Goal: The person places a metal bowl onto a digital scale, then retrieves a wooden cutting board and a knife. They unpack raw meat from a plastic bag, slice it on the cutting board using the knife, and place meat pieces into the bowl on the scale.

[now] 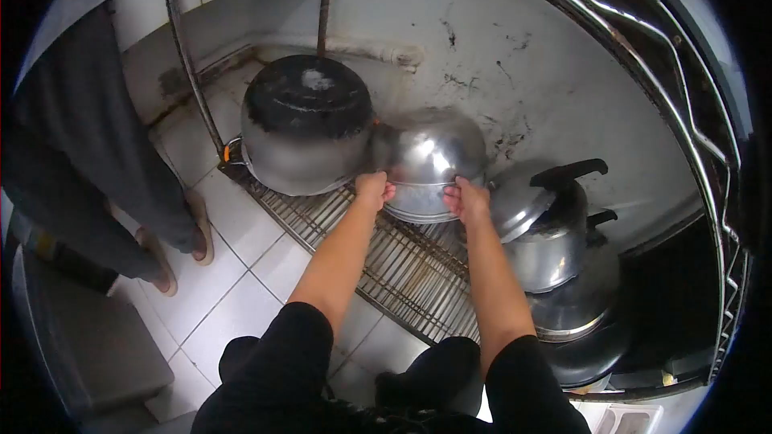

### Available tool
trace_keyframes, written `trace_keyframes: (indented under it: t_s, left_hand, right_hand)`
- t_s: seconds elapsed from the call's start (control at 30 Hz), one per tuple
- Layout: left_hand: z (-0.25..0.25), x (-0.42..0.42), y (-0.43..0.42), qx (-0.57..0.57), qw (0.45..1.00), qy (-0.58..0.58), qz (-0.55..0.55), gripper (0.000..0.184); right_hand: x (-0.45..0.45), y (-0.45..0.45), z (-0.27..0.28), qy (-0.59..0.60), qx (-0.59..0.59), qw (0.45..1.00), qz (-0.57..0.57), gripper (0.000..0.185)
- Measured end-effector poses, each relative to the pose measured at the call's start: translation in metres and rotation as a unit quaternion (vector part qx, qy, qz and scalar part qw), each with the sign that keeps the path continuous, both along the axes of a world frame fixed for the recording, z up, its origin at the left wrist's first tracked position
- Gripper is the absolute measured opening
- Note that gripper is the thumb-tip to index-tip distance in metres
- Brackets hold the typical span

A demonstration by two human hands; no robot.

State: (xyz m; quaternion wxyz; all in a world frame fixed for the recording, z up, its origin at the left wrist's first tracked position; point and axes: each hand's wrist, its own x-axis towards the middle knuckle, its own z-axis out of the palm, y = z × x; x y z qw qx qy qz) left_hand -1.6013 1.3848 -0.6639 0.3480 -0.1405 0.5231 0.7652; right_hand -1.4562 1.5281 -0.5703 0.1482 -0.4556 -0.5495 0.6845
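Note:
Upside down on the wire shelf sits a shiny metal bowl or pot. My left hand grips its rim on the left side, fingers closed. On the right side of the same rim my right hand is closed too. Just left of it stands a large pot with a blackened base, turned upside down. To the right a pressure cooker with a black-handled lid rests on other metal cookware.
A person in dark trousers and sandals stands at the left on the white floor tiles. A grey bin or box is at the lower left. The curved metal rack edge arches overhead at the right, before a stained wall.

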Motion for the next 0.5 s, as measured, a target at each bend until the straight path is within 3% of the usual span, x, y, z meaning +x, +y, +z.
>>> trace_keyframes:
  t_s: [0.13, 0.27, 0.33, 0.43, 0.5]
  left_hand:
    - [0.024, 0.004, 0.017, -0.014, 0.997, 0.066, 0.026, 0.007]
    - [0.058, 0.027, 0.013, -0.005, 0.99, 0.124, 0.062, 0.003]
    - [0.055, 0.031, 0.018, 0.017, 0.987, 0.14, 0.077, 0.011]
    - [0.07, 0.047, 0.014, 0.058, 0.983, 0.15, 0.083, 0.014]
    - [0.087, 0.059, 0.006, 0.106, 0.981, 0.144, 0.076, 0.017]
  right_hand:
    - [0.002, 0.017, -0.014, 0.035, -0.016, 0.999, -0.035, 0.02]
    - [0.011, 0.016, -0.03, 0.203, -0.143, 0.96, -0.131, 0.021]
    - [0.01, 0.002, -0.015, 0.257, -0.208, 0.925, -0.188, 0.024]
    - [0.012, -0.01, 0.003, 0.39, -0.268, 0.867, -0.154, 0.039]
    - [0.012, -0.023, 0.032, 0.443, -0.243, 0.854, -0.126, 0.046]
